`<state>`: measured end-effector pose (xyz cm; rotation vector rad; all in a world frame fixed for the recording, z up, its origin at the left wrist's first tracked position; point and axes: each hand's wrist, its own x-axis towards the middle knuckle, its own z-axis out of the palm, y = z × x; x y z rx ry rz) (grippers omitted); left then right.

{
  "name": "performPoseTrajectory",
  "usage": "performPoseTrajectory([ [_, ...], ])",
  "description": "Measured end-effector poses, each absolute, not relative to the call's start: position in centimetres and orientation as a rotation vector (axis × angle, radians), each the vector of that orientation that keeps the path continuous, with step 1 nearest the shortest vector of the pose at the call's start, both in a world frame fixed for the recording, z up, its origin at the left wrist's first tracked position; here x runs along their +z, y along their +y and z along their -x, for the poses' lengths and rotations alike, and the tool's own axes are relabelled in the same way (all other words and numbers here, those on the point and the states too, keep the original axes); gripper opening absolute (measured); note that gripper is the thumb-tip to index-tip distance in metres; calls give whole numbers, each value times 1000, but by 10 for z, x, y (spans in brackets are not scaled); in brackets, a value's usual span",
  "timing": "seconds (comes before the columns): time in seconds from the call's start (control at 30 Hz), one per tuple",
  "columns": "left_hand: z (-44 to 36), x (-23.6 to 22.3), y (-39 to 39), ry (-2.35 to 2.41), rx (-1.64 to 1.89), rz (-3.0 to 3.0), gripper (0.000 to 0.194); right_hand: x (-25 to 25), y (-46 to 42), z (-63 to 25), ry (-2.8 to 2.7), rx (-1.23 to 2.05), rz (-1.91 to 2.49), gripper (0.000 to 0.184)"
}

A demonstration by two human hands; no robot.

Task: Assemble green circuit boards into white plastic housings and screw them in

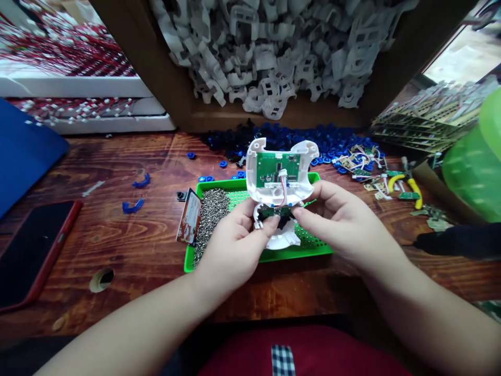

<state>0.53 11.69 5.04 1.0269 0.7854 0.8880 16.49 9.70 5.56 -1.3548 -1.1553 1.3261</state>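
Note:
Between my two hands, over a green tray, is an opened white plastic housing [252, 175]. A green circuit board [268, 167] sits inside its upper part, with a short red and white cable [283, 185] running down from a connector. Below, a smaller dark circuit board [270, 211] lies by a curved white piece [284, 237]. My left hand [242, 235] is closed on the lower left of the housing, its thumb on the small board. My right hand [329, 214] pinches the lower right side. The fingers behind the housing are partly hidden.
The green tray [270, 256] holds many small screws [213, 214]. Behind it lie blue plastic parts [274, 138] and a box of white translucent pieces [266, 62]. Yellow-handled pliers [414, 190], small boards [376, 167] and a dark tool [457, 241] are right; a phone [33, 250] lies left.

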Motion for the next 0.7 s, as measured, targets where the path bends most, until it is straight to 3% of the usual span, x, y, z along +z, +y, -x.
performPoseTrajectory([
  [0.2,-5,53,116,765,885,-1069,35,53,95,-159,-1218,1200,1352,17],
  [0.53,-3,51,121,818,838,-1167,36,44,98,-154,-1305,1110,1453,19],
  [0.7,-3,54,118,719,805,-1025,38,69,85,-168,-1606,1025,1605,24],
])
